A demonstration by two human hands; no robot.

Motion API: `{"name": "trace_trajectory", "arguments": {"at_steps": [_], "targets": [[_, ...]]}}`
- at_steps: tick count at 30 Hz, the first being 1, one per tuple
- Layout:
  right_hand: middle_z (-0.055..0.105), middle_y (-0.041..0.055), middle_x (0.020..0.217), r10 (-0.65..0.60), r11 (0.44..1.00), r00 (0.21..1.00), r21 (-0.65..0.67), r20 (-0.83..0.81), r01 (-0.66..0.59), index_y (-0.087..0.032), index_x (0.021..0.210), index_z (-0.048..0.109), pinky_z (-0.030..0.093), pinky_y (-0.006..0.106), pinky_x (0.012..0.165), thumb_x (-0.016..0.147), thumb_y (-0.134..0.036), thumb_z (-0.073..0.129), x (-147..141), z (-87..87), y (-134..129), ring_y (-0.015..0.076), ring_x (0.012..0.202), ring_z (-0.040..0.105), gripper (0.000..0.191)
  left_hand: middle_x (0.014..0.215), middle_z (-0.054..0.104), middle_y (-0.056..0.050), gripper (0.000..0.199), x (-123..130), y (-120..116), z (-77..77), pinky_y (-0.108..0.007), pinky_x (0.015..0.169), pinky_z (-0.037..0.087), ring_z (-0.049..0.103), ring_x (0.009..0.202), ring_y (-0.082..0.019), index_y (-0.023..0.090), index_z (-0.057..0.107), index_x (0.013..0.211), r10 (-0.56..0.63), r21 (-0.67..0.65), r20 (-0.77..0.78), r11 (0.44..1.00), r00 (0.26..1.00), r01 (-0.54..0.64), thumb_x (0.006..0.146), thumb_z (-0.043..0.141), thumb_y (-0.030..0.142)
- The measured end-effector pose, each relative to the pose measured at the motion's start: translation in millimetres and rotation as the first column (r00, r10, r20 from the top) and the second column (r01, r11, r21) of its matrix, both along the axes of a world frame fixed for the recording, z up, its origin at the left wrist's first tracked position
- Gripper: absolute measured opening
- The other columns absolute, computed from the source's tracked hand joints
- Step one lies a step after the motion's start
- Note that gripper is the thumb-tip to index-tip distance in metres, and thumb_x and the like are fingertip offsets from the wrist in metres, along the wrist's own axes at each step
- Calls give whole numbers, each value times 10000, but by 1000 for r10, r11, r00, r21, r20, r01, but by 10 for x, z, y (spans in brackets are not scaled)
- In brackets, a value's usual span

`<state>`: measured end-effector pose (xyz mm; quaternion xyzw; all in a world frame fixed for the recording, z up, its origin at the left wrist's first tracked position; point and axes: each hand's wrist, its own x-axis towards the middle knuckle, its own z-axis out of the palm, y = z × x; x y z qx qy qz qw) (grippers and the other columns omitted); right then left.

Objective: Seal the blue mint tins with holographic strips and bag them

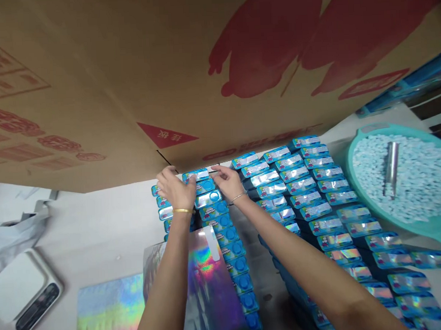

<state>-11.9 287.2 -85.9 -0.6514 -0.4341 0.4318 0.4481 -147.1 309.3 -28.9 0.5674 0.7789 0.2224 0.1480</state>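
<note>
Rows of small blue tins stand on the white table. My left hand (175, 189) is at the far end of the left rows, its thumb against a blue tin (196, 175) with a shiny strip on top. My right hand (227, 183) is just right of that tin, thumb and forefinger close together near its edge; whether they hold anything is too small to tell. Below my hands, a column of tins with round lids (227, 235) runs toward me. A shiny holographic sheet (212, 293) lies beside this column, partly under my left forearm.
A large cardboard box (128, 91) stands across the back. At right sits a teal basin (354, 177) of small pale pieces with a metal scoop (391, 168). A white scale (23, 288) and another holographic sheet (106, 309) are at left. Many strip-topped tins (305, 198) fill the right.
</note>
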Motion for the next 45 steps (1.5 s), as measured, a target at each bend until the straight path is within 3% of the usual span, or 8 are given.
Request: {"name": "trace_trajectory", "arguments": {"at_steps": [8,11,17,30,35,38,41,45], "targets": [[571,65,882,221,958,947,130,232,-255,-189,1060,718,459,333,842,959,-462,367,58,128,-157,192,875,549,456,1257,476,-162,635,-12,88,25,-563,965,327,448,1197,-394,194,477,1193,5,-91,3,996,1000,-5,645,777,309],[573,127,1085,165,950,861,158,482,-270,-163,1274,601,410,393,941,968,-456,357,37,380,-411,252,1031,515,489,1145,563,-117,394,-157,-89,113,-479,937,372,537,1085,-305,194,533,1121,-203,2,116,979,972,204,766,675,290],[508,133,1319,332,891,610,-26,720,-454,-237,1466,366,369,428,911,969,-443,361,-184,644,-1189,297,1116,461,538,950,643,-55,188,-616,-880,329,-358,800,377,561,918,-212,220,640,974,-716,19,77,696,693,717,930,466,275],[432,154,1422,364,901,550,-135,751,-412,-189,1500,272,310,453,942,973,-427,323,-303,551,-1299,321,1226,384,580,1067,666,-78,217,-598,-1297,206,-375,723,330,537,938,-236,251,665,1031,-748,-7,-271,631,606,775,910,497,186],[416,148,1442,369,903,575,-135,730,-408,-199,1505,259,305,462,948,966,-389,336,-325,517,-1289,323,1232,375,577,1075,675,-86,121,-622,-1663,400,-365,728,351,557,928,-231,203,635,940,-788,42,-231,578,571,815,878,543,156],[424,144,1439,365,904,610,-112,703,-412,-190,1492,288,307,462,956,964,-387,345,-299,524,-1277,318,1222,388,566,911,675,-40,76,-598,-1876,677,-341,727,373,573,829,-186,211,600,899,-757,89,32,652,652,753,850,596,153],[470,129,1388,281,937,743,-4,607,-351,-196,1420,408,310,449,996,972,-423,306,-226,631,-1314,294,1229,408,513,818,626,-3,79,-519,-1866,891,-316,747,424,581,791,-157,223,579,851,-442,155,395,896,805,416,826,646,189],[592,104,1154,199,966,956,118,217,-228,-214,1197,581,408,395,929,957,-560,222,-154,870,-1418,256,1097,523,553,761,595,17,146,-327,-1552,883,-262,687,455,576,728,-129,214,579,794,1,22,758,999,652,-28,776,703,290]]}}
